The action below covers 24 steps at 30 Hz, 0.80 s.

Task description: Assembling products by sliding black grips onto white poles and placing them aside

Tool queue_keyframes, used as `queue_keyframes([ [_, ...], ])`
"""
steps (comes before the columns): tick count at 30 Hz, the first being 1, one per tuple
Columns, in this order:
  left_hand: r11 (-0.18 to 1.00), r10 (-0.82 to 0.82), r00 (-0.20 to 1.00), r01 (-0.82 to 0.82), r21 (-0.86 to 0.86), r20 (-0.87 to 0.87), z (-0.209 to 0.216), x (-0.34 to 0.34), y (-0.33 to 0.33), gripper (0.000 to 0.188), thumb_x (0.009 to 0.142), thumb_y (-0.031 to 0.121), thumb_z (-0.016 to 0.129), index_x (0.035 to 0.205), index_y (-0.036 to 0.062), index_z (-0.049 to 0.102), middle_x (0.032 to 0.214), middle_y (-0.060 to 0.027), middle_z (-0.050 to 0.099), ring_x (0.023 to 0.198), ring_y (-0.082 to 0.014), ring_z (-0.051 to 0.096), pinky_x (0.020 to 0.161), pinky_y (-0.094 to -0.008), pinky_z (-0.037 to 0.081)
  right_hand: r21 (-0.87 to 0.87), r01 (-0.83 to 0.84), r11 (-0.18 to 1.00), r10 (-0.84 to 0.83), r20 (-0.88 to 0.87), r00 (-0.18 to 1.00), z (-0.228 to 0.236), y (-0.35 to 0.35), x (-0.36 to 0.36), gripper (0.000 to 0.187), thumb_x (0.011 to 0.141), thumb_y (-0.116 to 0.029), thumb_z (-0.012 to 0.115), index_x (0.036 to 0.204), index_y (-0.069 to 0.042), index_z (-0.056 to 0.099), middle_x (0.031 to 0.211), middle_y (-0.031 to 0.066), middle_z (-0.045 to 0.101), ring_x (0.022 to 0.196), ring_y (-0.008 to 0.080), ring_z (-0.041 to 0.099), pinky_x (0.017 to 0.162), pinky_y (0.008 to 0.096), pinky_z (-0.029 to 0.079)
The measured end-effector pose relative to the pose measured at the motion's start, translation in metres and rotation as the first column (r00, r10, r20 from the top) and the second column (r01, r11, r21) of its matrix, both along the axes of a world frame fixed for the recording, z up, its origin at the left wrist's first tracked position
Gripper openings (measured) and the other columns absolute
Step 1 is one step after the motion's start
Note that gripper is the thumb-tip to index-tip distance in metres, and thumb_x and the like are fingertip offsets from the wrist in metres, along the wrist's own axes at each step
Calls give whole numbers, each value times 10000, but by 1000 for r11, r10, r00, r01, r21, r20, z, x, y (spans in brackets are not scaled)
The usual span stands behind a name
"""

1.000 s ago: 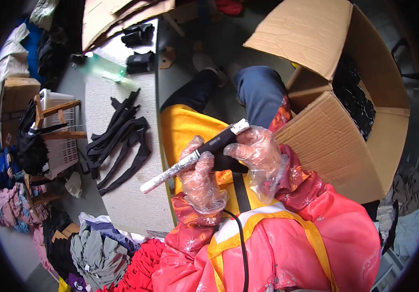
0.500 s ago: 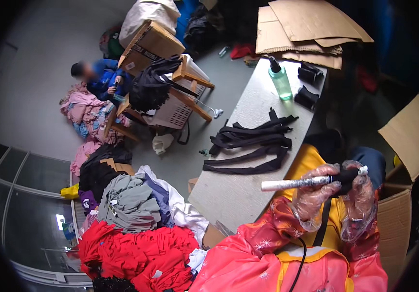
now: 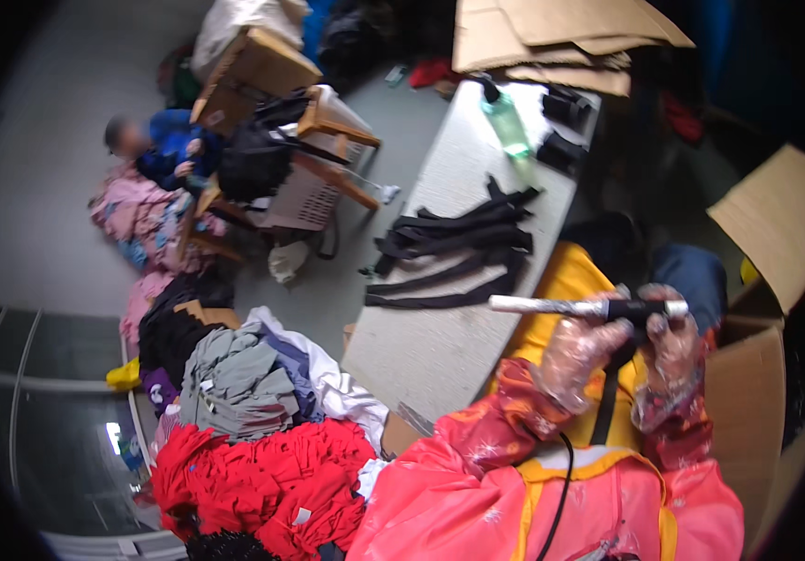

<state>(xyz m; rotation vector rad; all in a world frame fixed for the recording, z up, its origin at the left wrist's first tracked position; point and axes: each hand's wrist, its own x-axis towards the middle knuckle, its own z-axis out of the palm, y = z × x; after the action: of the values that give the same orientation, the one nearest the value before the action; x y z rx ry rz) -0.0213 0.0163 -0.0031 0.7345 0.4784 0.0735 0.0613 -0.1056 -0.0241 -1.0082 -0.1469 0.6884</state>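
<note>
A slim white rod [image 3: 535, 307] with a black band [image 3: 629, 310] wrapped around its right part lies almost level in front of my body. My left hand [image 3: 574, 357], in a clear plastic glove, is closed on the rod beside the wrapping. Gloved as well, my right hand [image 3: 672, 348] grips the wrapped part near the rod's right end. Some of its fingers are hidden or blurred. Below the hands, a dark strap [image 3: 605, 411] runs down over yellow cloth. Several loose black strips [image 3: 458, 234] lie on the narrow grey table to the left.
The grey table [image 3: 412, 346] also bears a green spray bottle [image 3: 507, 126], black rolls [image 3: 561, 151] and flat cardboard [image 3: 552, 42]. An open carton [image 3: 744, 402] stands at right. Clothes, including a red heap [image 3: 262, 477], lie at lower left. A person in blue [image 3: 170, 150] sits beyond a stool [image 3: 337, 168].
The rod has turned closer to level, and more of its right end shows. The black material looks neater around it. The whole view has shifted, with some blur.
</note>
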Motion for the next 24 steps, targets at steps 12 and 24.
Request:
queue_keyframes([
  [12,973,191,980,-196,121,54,-23,0,-11,369,815,-26,582,1174,-18,499,1127,-155,564,1046,-244,570,942,-350,454,-8,-49,999,48,-123,991,-22,-6,2,252,840,-161,664,1066,-63,617,862,-21,614,644,31,487,538,182,413],
  [24,963,182,983,-182,199,18,-28,1,-26,386,859,48,576,1220,-20,459,1148,-162,547,1060,-248,556,928,-358,461,134,16,991,9,-179,984,-26,-12,0,202,829,-33,642,1028,-40,604,860,14,631,626,32,483,499,179,383],
])
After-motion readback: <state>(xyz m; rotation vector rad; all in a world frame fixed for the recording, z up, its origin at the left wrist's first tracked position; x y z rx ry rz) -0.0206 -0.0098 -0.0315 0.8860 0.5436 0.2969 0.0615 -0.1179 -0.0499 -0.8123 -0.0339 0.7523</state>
